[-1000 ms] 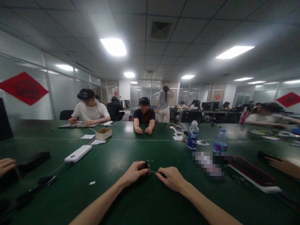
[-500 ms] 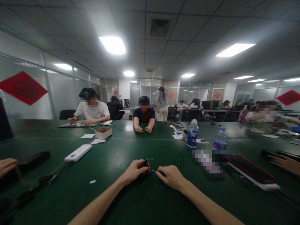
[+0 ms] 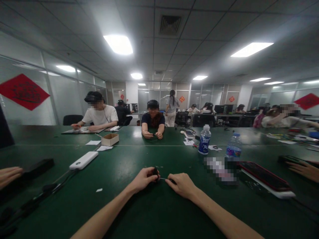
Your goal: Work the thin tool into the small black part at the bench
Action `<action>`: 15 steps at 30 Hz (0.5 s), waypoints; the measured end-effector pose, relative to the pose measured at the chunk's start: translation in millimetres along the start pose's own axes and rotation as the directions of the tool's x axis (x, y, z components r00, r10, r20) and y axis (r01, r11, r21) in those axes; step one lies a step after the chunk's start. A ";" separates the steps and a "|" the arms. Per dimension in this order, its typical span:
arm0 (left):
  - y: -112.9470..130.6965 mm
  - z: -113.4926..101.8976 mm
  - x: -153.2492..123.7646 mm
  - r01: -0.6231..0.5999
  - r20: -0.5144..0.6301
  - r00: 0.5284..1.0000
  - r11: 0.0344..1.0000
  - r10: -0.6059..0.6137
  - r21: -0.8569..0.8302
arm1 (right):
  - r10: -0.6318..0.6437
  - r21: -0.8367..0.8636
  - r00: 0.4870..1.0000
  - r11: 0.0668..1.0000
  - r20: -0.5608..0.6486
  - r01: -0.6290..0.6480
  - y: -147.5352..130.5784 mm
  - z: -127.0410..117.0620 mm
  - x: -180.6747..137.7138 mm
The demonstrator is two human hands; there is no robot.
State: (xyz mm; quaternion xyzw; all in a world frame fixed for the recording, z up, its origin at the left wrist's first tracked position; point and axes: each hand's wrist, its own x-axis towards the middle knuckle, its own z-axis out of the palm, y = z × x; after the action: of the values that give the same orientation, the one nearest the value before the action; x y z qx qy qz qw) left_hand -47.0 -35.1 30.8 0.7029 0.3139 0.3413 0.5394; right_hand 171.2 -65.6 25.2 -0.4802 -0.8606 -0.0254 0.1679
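Observation:
My left hand (image 3: 143,178) is closed round a small black part (image 3: 156,172), pinching it between thumb and fingers over the table. Fingers hide much of that part, so its exact kind is unclear. Opposite it, my right hand (image 3: 181,185) grips what looks like a small screwdriver (image 3: 162,179). Its thin metal shaft points left and reaches the black part; whether the tip sits inside it I cannot tell. The handle is mostly covered by my right fingers.
The green table (image 3: 129,212) bears a white power bank (image 3: 84,160) with cables, a paper scrap (image 3: 99,190), a small cardboard box (image 3: 110,139), two bottles (image 3: 204,141) and a red-edged phone (image 3: 265,176). Other people's hands (image 3: 305,170) rest at both sides; a co-worker (image 3: 153,121) sits opposite.
The view has tilted slightly, shifting the table things a little upward. Both hands keep their hold, with the shaft still against the black part.

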 end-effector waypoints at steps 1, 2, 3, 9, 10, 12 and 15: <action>-0.3 -0.1 0.2 0.001 0.003 1.000 1.000 -0.001 -0.004 | 0.022 0.015 1.000 1.000 -0.013 -0.022 0.9 1.4 0.4; -0.2 -0.2 0.2 0.004 0.011 1.000 1.000 -0.004 -0.005 | 0.059 0.039 0.998 0.998 -0.032 -0.058 2.1 2.7 1.0; 0.1 -0.1 0.1 0.010 0.032 0.999 1.000 -0.010 0.005 | 0.105 0.069 0.993 0.992 -0.055 -0.101 3.4 3.7 1.5; -0.7 -0.9 0.3 0.016 0.011 1.000 0.997 -0.016 -0.071 | 0.196 0.114 0.974 0.976 -0.114 -0.183 6.2 1.1 1.7; -2.1 -1.4 0.6 0.029 -0.011 0.999 0.993 -0.031 -0.116 | 0.119 0.104 0.990 0.988 -0.080 -0.110 4.8 -0.3 1.2; -5.1 -2.6 1.2 0.058 -0.021 0.998 0.987 -0.062 -0.149 | 0.008 0.066 1.000 0.998 -0.018 -0.007 1.4 -2.5 0.6; -7.6 -3.0 1.7 0.037 -0.057 0.997 0.988 -0.046 -0.150 | -0.045 -0.009 0.999 0.999 0.010 0.045 -1.8 -3.9 0.5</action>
State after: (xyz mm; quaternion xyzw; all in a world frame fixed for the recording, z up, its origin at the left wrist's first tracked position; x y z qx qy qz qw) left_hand -49.1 -30.4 24.3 0.6435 0.3182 0.3734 0.5876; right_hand 170.5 -67.0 29.2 -0.4618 -0.8717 -0.0309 0.1609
